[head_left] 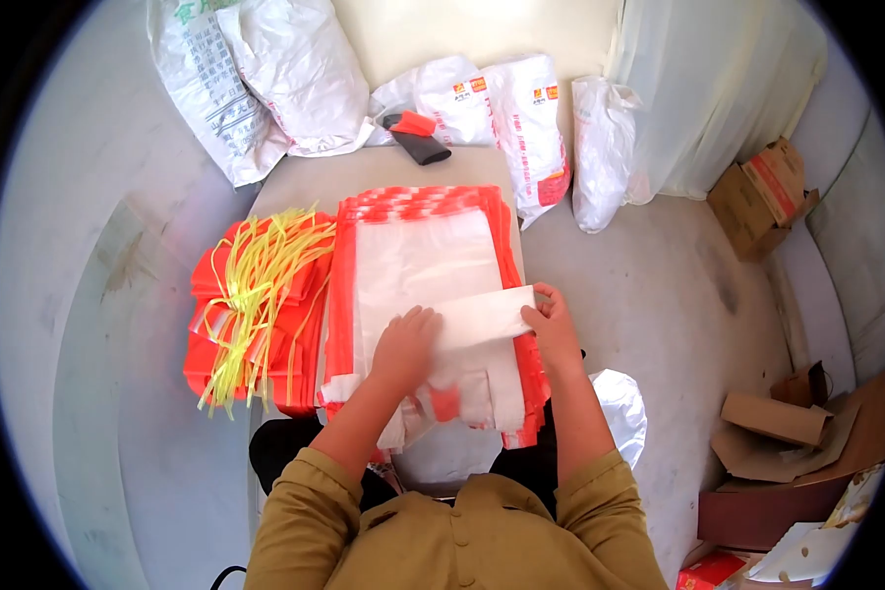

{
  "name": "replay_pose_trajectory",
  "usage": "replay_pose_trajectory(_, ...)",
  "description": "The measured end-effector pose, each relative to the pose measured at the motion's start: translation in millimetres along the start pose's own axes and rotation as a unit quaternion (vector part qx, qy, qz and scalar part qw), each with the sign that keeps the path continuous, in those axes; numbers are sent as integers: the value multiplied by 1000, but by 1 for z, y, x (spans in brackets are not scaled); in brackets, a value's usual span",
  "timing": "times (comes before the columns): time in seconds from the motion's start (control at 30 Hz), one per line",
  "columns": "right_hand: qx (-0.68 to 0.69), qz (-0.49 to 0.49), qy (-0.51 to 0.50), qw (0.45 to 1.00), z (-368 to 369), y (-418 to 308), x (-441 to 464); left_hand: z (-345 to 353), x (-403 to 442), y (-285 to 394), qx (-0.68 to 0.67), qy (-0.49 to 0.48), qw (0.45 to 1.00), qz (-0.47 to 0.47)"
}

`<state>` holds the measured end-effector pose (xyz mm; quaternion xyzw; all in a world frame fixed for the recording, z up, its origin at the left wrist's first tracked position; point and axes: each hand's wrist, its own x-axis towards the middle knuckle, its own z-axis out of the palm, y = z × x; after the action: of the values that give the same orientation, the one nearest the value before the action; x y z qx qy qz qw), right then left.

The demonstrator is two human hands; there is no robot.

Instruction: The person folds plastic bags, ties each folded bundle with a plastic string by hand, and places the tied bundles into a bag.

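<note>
A stack of red-edged white plastic bags point(418, 241) lies in front of me, its near edge uneven and hanging over the table's front. Across the stack runs a flat white folded strip point(487, 317); whether it is part of the top bag I cannot tell. My right hand point(556, 329) pinches the strip's right end between thumb and fingers. Toward its left end, my left hand point(406, 346) lies palm down with fingers stretched out, slightly blurred. Beside the stack on the left sits a pile of red bags point(202, 359) with yellow ties point(251, 285) spread over them.
A black and red object point(418, 138) rests at the table's far end. Stuffed white sacks point(295, 79) stand behind the table, with a narrower white sack point(602, 152) to the right. Cardboard boxes point(760, 197) and flattened cardboard point(777, 423) lie along the right wall.
</note>
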<state>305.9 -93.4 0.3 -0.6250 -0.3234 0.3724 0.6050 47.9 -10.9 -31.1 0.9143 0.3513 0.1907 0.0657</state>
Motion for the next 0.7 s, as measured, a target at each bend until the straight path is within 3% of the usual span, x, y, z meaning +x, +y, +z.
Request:
replay_pose_trajectory(0.1,32,-48,-48,997,10,-49,-28,-13,-7,6,-71,55,995,-37)
replay_pose_trajectory(0.2,176,-147,-41,973,12,-77,-52,-40,-3,18,-213,76,971,-79)
replay_pose_trajectory(0.23,147,-162,-23,975,13,-75,-54,-45,-2,22,-321,50,937,-129)
replay_pose_trajectory(0.3,89,-193,17,977,14,-69,-56,-52,0,32,-522,-7,825,-219)
replay_pose_trajectory(0.4,93,-154,-138,974,16,-37,-51,-61,-1,50,-728,-123,595,-318)
replay_pose_trajectory(0.5,226,6,-201,953,26,2,-55,-41,-11,61,-826,-151,410,-357)
replay_pose_trajectory(0.53,245,58,-147,957,31,11,-60,-30,-16,64,-835,-145,403,-346)
replay_pose_trajectory(0.63,42,92,-123,987,26,40,-62,-1,-34,65,-823,-159,410,-360)
replay_pose_trajectory(0.7,23,118,-127,985,21,41,-64,11,-49,71,-814,-136,456,-333)
